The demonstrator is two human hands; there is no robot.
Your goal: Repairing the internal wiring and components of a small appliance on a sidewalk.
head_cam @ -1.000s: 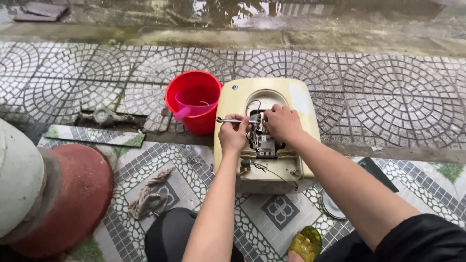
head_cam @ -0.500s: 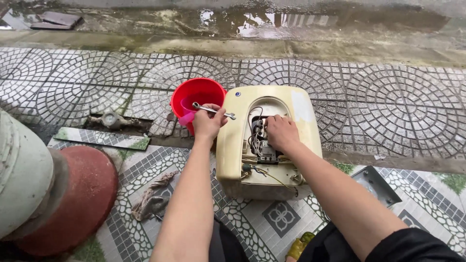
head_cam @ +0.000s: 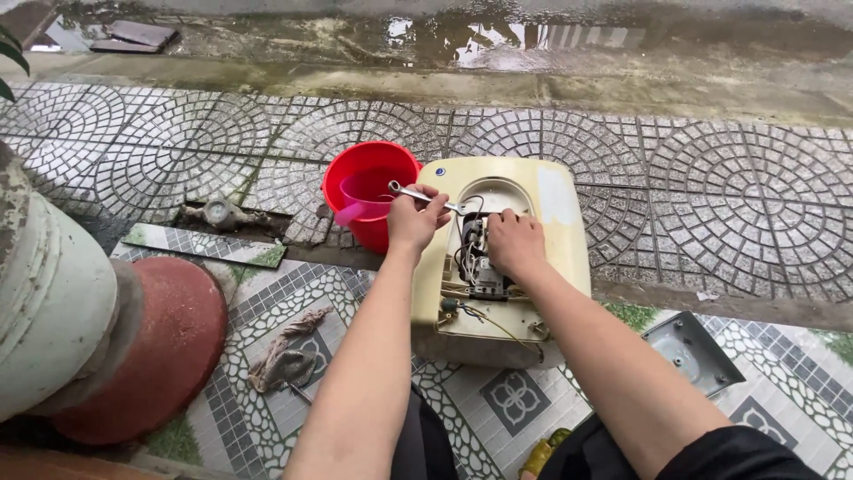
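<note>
A cream-coloured appliance casing [head_cam: 551, 191] lies open on the tiled ground, with wires and a black electrical part [head_cam: 475, 262] exposed in its middle. My left hand [head_cam: 413, 222] grips a small metal wrench [head_cam: 425, 196] at the casing's upper left edge, next to the red bucket [head_cam: 355, 173]. My right hand [head_cam: 515, 242] rests on the wiring inside the opening, fingers bent onto the parts there.
The red bucket holds a pink scoop [head_cam: 360, 209]. A dirty rag [head_cam: 284, 356] lies at lower left near a red-and-white pillar base [head_cam: 133, 338]. A grey cover plate [head_cam: 689, 347] sits at right. A wet kerb and puddles [head_cam: 462, 40] run behind.
My left hand carried the wrench from the casing's opening out toward the red bucket and is now back at the casing's upper left edge. My right hand stayed on the wiring.
</note>
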